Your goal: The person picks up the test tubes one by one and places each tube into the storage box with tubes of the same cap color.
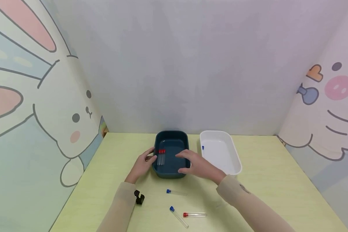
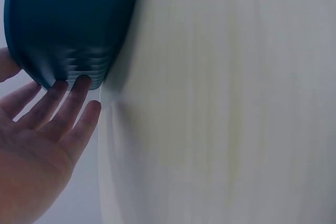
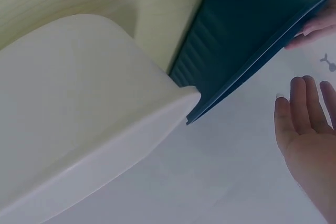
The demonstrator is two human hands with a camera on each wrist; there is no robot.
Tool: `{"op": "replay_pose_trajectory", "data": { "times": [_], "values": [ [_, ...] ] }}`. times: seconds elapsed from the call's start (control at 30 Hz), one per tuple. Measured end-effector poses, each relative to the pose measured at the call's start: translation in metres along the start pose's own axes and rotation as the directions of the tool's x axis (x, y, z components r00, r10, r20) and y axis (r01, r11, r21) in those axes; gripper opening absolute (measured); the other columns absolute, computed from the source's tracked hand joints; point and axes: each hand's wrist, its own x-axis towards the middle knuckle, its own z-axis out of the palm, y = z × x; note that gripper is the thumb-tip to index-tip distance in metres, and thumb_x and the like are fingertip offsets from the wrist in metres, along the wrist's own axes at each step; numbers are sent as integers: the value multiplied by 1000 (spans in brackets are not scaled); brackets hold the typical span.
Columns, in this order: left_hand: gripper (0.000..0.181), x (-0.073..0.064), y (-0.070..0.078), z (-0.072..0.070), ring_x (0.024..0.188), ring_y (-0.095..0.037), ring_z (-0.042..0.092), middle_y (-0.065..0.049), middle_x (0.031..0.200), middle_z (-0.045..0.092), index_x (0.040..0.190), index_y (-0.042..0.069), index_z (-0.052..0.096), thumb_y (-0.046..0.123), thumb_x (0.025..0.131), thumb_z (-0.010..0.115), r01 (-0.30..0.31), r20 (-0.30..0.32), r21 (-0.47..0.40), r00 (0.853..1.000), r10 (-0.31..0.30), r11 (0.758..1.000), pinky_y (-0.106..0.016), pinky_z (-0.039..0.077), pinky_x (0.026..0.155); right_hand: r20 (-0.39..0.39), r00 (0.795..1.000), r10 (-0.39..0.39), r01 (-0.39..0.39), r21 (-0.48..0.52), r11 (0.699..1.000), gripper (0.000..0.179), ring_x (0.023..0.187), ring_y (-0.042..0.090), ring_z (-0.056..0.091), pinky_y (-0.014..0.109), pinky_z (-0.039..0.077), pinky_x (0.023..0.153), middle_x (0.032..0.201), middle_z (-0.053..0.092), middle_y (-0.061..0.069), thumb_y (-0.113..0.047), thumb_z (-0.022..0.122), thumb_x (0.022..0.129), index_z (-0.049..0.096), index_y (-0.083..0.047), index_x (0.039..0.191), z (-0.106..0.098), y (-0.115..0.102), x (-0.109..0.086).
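Observation:
A dark blue tray [image 1: 174, 175] stands on the table and holds a row of several red-capped test tubes [image 1: 161, 158] along its left side. My left hand [image 1: 141, 165] grips the tray's left edge, thumb at the rim and fingers against the outer wall; the left wrist view shows those fingers [image 2: 68, 108] on the ribbed side. Over the tray's right part hovers my right hand [image 1: 198, 164], thumb and fingers spread apart, holding nothing. In the right wrist view its fingers [image 3: 302, 108] are apart from the tray.
Right of the blue tray is a white tray [image 1: 237, 166] with a small blue cap [image 1: 203, 147] inside. Nearer me lie two blue-capped tubes [image 1: 177, 193] [image 1: 179, 217] and a red-capped tube [image 1: 195, 215]. A small black clip-like piece [image 1: 139, 197] sits beside my left sleeve.

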Motion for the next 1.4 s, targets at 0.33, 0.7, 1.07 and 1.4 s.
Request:
{"op": "replay_pose_trajectory", "data": {
  "times": [0.33, 0.7, 1.07, 1.4],
  "values": [
    [55, 0, 0, 0, 137, -39, 58, -18, 160, 46, 158, 13, 42, 23, 107, 58, 0, -3, 3, 1000, 0, 1000, -51, 52, 110, 66, 998, -6, 4, 34, 999, 55, 122, 24, 63, 49, 52, 109, 138, 65, 6, -28, 79, 93, 60, -8, 141, 6, 2, -20],
    [57, 1, -2, 0, 136, -40, 58, -19, 160, 46, 159, 12, 41, 24, 107, 58, -1, -11, 28, 1000, 1, 1000, -51, 52, 109, 86, 996, -25, 24, 16, 1000, 52, 119, 25, 64, 44, 52, 109, 135, 67, 3, -26, 78, 93, 62, -8, 139, 16, 9, -37],
    [55, 1, -3, 0, 138, -38, 57, -18, 159, 47, 159, 13, 42, 24, 107, 58, 15, -8, 5, 1000, -15, 1000, -51, 52, 110, 113, 992, -62, 62, 3, 998, 53, 115, 24, 64, 42, 55, 104, 130, 69, 8, -26, 79, 92, 62, -6, 138, 23, 12, -48],
    [56, 1, -3, 0, 136, -39, 58, -20, 159, 47, 159, 11, 40, 23, 107, 57, 3, -4, 21, 1000, -3, 1000, -50, 53, 109, 194, 981, -3, -6, 46, 999, 53, 113, 19, 64, 41, 56, 102, 125, 70, 4, -29, 81, 90, 64, -9, 136, 28, 17, -58]
  ]
}}
